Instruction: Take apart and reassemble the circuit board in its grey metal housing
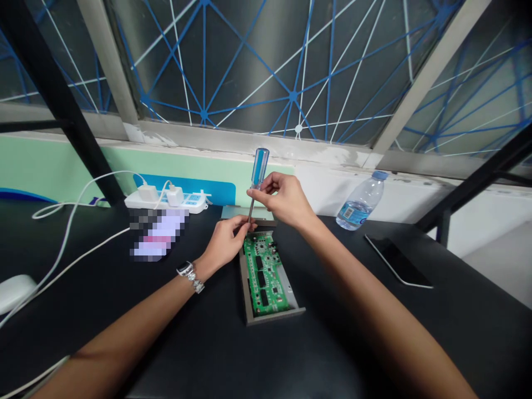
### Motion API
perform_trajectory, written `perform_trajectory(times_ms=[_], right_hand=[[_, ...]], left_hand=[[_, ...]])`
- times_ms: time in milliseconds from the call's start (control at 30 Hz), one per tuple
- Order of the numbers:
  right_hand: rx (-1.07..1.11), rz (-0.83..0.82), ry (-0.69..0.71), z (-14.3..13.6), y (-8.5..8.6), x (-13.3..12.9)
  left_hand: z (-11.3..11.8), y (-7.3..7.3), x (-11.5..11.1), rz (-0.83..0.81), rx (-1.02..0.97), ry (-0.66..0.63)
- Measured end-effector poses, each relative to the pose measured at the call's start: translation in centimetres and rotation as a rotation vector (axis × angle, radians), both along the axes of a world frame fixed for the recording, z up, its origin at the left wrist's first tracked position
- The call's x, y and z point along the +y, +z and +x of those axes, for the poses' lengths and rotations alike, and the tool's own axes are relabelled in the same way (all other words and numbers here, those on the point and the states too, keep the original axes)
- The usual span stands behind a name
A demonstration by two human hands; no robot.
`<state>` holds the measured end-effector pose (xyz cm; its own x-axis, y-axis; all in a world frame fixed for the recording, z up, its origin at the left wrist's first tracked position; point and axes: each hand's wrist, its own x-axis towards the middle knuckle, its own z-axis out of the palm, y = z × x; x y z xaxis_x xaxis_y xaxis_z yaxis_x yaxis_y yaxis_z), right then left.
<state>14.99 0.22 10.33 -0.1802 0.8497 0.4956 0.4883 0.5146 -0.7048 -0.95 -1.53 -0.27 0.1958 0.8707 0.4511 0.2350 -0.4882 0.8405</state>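
Note:
A screwdriver point(259, 168) with a clear and blue handle stands nearly upright above the far end of a green circuit board point(268, 277). The board lies in a grey metal tray point(248, 310). My right hand point(285, 198) pinches the screwdriver where handle meets shaft. Lower down, my left hand point(228, 239) closes its fingertips around the shaft near the tip. The tip itself is hidden behind those fingers. Just beyond my left hand lies a flat metal panel point(228, 212), partly covered by the hands.
A white power strip point(197, 204) with two plugged-in adapters and trailing cables sits at the back left, beside a blurred-out phone-like item point(160, 235). On the right are a water bottle point(361, 202) and a dark phone point(397, 260). A white object point(16, 292) rests at far left.

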Motion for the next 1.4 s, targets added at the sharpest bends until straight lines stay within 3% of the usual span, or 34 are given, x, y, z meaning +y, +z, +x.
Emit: perform_trajectory(times_ms=[367,800,933,1167,1400], right_hand=[[0.016,0.039,-0.11,-0.8,-0.3,-0.4],[0.002,0.079,-0.126,-1.3,-0.7,-0.9],[-0.048,0.107,-0.057,-1.0,-0.4,-1.0],[0.024,-0.045,0.146,-0.2,-0.2,-0.8],[0.152,-0.023,0.183,-0.1,0.3,-0.7]], left_hand=[[0.9,-0.6,-1.0,0.154,0.328,0.187],[0.9,-0.5,-1.7,0.138,0.525,0.198],[0.5,0.3,-1.9,0.146,0.603,0.183],[-3.4,2.9,-0.2,0.083,0.778,0.086],[-7.6,3.8,1.4,-0.215,0.919,0.012]])
